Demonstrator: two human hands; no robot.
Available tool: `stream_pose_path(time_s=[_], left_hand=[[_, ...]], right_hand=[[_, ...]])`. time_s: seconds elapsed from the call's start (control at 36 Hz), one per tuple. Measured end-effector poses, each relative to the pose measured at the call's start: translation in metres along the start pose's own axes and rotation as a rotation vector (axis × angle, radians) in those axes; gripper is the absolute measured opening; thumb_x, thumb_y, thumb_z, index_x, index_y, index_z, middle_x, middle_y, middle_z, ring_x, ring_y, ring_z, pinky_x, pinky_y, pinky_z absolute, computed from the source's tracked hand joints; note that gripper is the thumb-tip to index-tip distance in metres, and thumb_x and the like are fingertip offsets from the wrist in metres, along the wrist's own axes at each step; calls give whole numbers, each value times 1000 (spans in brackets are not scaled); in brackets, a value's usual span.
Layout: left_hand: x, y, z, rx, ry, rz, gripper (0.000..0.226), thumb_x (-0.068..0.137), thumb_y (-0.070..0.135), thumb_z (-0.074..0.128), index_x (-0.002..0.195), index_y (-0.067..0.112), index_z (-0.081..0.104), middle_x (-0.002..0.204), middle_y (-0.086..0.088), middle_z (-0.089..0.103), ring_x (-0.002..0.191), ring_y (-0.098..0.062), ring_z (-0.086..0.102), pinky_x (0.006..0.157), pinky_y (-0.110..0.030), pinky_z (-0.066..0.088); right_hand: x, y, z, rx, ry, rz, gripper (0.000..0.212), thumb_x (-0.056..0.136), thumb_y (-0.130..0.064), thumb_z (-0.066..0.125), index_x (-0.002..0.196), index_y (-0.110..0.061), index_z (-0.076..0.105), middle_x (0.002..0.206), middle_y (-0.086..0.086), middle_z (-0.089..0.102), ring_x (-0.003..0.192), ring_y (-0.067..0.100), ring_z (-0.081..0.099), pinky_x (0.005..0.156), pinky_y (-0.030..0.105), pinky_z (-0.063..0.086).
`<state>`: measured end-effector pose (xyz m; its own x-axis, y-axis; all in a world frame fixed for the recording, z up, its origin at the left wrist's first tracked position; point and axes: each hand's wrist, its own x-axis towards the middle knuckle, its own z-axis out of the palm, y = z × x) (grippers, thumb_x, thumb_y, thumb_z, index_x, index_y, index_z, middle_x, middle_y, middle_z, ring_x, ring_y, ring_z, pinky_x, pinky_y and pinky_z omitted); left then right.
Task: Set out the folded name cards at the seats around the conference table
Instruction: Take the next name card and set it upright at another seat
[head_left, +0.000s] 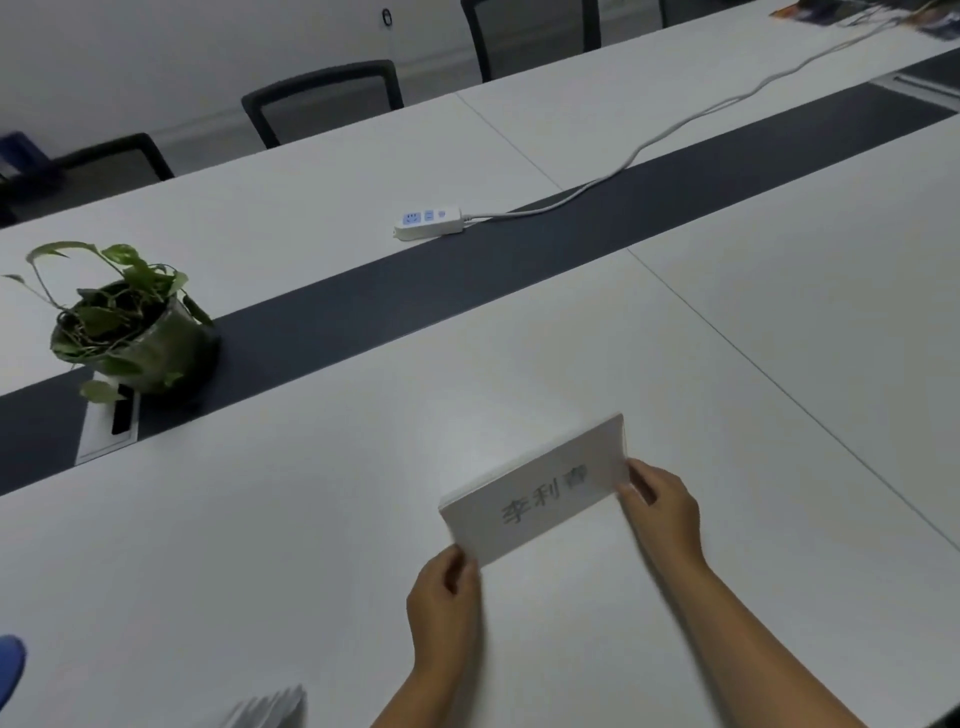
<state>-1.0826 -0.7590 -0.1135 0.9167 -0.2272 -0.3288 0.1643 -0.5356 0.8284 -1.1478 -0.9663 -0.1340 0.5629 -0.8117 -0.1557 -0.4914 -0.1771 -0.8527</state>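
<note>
**Name card held at both ends over the near table**

You hold one folded name card (535, 491) between both hands on the near half of the white conference table (311, 545). Your left hand (444, 597) pinches its near-left corner and your right hand (662, 506) grips its right end, fingers closed on the paper. The card is smooth white stock, rectangular, its fold along the far edge. It bears three grey printed characters; the first two read 李利, the third is too blurred to tell.

A blurred stack of white paper (272, 709) lies at the near edge, left of your arms. A dark matte strip (519, 260) runs along the table's middle, carrying a leafy potted plant (130, 332) at left and a white plastic power strip (428, 222) further along.
</note>
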Motion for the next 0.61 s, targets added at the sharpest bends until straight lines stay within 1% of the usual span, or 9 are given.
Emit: stream_pose_path(time_s=[0.03,0.08,0.22,0.31,0.36,0.42,0.5,0.56,0.61], left_hand=[[0,-2,2,10,4,0,23,81,5,57,79,28,61,86,-1,66,83,-20,59,67,-16,42],[2,-5,5,47,22,5,13,80,6,59,83,17,66,84,-3,66,82,-21,59,65,-16,40],[6,-7,10,121,55,47,10,78,7,62,84,10,69,71,12,58,79,-22,57,66,-14,39],[7,-5,10,117,56,66,7,78,6,63,80,8,69,67,11,59,71,-16,55,63,-16,39],[10,-4,8,108,63,71,9,80,7,61,75,11,68,66,3,63,68,-16,55,61,-20,40],[14,-3,8,92,67,78,10,81,7,60,74,10,67,70,-6,67,66,-19,56,60,-25,40],[18,-2,8,103,71,101,9,81,7,59,77,2,66,71,-13,68,71,-28,59,65,-37,45],[17,-1,8,117,65,113,10,81,7,60,76,0,66,66,-8,65,74,-30,59,68,-41,47],[15,0,8,123,53,122,9,80,7,61,76,1,67,62,3,60,74,-30,59,69,-40,47]], right_hand=[[2,2,2,-22,17,-15,30,81,-3,58,110,-7,62,109,16,64,109,30,52,87,29,37],[7,2,5,-45,50,-35,27,81,-3,59,107,-7,64,103,17,66,107,31,51,80,26,35],[15,2,10,-52,111,-48,27,79,-1,61,105,-4,64,96,20,67,106,32,49,68,17,26],[15,1,12,-48,119,-31,28,80,-2,60,108,-5,63,98,19,67,108,30,48,72,22,29],[12,3,12,-52,126,-33,28,80,-2,60,107,-5,63,97,19,66,109,29,48,73,23,30],[9,4,11,-65,139,-52,27,79,-1,61,106,-3,63,96,20,67,107,31,49,74,22,30],[8,6,11,-77,152,-71,28,78,1,60,106,0,63,97,21,67,106,35,49,76,24,31],[9,7,12,-82,161,-72,28,78,2,60,106,0,62,98,21,67,106,36,49,78,25,32],[9,7,12,-83,168,-77,29,78,3,60,107,1,62,100,20,68,107,37,49,79,26,32]])
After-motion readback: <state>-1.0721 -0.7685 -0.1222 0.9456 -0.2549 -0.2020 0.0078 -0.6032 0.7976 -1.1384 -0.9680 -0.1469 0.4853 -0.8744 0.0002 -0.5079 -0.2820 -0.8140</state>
